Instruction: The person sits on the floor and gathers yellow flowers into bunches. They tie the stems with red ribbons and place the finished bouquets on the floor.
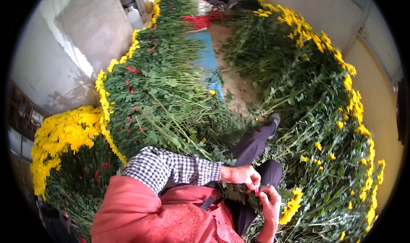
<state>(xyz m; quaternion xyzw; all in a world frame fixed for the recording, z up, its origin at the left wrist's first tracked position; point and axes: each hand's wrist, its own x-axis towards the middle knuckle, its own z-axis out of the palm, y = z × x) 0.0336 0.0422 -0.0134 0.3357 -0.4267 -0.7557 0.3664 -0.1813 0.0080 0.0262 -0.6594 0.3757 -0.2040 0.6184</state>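
My left hand (242, 175) and my right hand (268, 200) are close together over my lap, both with fingers pinched on a short red tie (256, 191). The tie is at a bunch of leafy chrysanthemum stems (237, 194), partly hidden by my hands and arm. A curved cluster of yellow blooms (291, 205) shows just right of my right hand. My legs (252, 144) are bent beneath, with one shoe among the stems.
Long rows of cut stems with yellow heads lie left (149, 93) and right (316, 114). Between them are a blue sheet (204, 44) and bare floor (235, 89). Red strips (197, 21) lie at the far end. Walls (64, 50) stand on both sides.
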